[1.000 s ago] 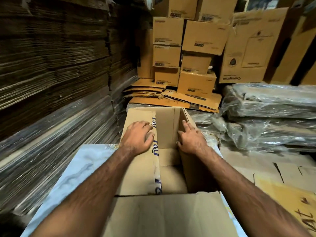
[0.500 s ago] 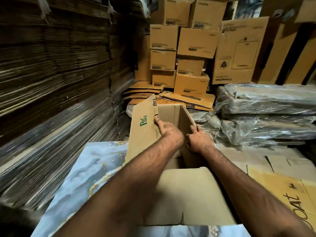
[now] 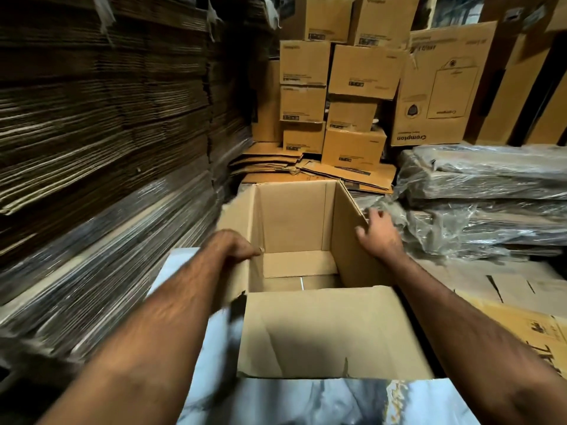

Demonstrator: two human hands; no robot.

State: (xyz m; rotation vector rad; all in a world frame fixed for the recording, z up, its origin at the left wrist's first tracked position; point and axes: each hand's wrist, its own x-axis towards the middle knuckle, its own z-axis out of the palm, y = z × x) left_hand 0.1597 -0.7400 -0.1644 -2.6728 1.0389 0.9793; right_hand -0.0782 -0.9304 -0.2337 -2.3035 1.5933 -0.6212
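While the cardboard box (image 3: 291, 222) stands upright and open-topped on the marbled sheet (image 3: 306, 403), the left hand (image 3: 233, 245) grasps the rim of its left wall, fingers curled over the edge. The right hand (image 3: 379, 233) rests against the right wall's rim, fingers spread and relaxed, gripping nothing. Plastic-wrapped bundles (image 3: 491, 191) lie just beside the box.

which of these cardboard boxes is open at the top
The box between the left hand and right hand: its top is open, showing the inside. The stacked boxes behind are closed.
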